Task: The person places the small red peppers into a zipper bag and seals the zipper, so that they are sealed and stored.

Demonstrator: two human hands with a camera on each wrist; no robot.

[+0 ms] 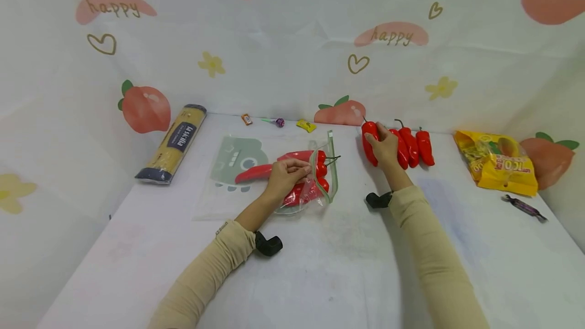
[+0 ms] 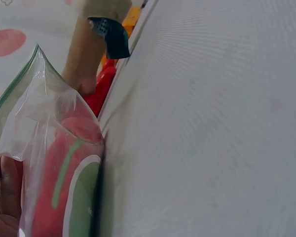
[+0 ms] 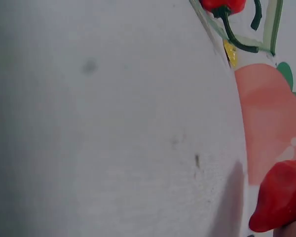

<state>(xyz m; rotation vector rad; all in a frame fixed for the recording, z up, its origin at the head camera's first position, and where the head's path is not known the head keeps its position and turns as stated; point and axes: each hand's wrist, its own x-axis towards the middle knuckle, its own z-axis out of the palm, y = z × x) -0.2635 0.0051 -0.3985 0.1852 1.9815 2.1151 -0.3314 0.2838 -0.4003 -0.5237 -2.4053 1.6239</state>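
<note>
A clear zip bag (image 1: 332,187) with a green seal lies on its side, its mouth facing right. Several red chili peppers (image 1: 258,172) are inside, some stems poking from the mouth. My left hand (image 1: 287,179) pinches the bag's upper film near the opening; the left wrist view shows the film (image 2: 44,106) raised by the fingers. My right hand (image 1: 386,147) grips another red pepper (image 1: 369,142) at the right of the bag, its stem upward. Its tip (image 3: 278,200) shows at the right wrist view's edge. Beside that hand lie more loose peppers (image 1: 425,147).
At the left lies a pasta packet (image 1: 175,141). Along the back are a small orange candy (image 1: 247,119), a lollipop (image 1: 279,122) and a yellow candy (image 1: 306,125). A yellow candy bag (image 1: 498,161) and a dark wrapped candy (image 1: 524,208) lie at the right.
</note>
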